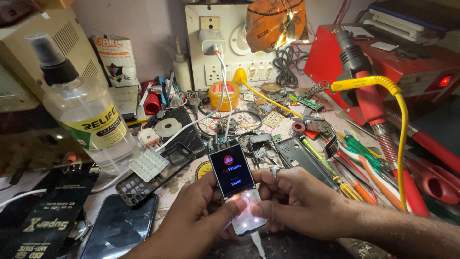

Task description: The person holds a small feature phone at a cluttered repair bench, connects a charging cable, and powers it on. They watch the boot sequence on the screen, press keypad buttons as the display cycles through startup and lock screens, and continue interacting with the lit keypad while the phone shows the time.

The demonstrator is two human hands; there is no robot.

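Head view looks down on a cluttered repair bench. Both hands grasp a small keypad phone [237, 189] stripped of its casing, low in the centre of the frame. The left hand [196, 218] cups it from the lower left, its thumb on the glowing white keypad; the right hand [292, 196] grips it from the right, thumb also on the keypad. The phone's screen is lit. A white cable [218, 103] runs from its top up to a wall charger [211, 41]. A clear spray bottle [84, 108] stands at upper left, a loose keypad frame [153, 175] lies just left of the phone, and screwdrivers [357, 158] lie to the right.
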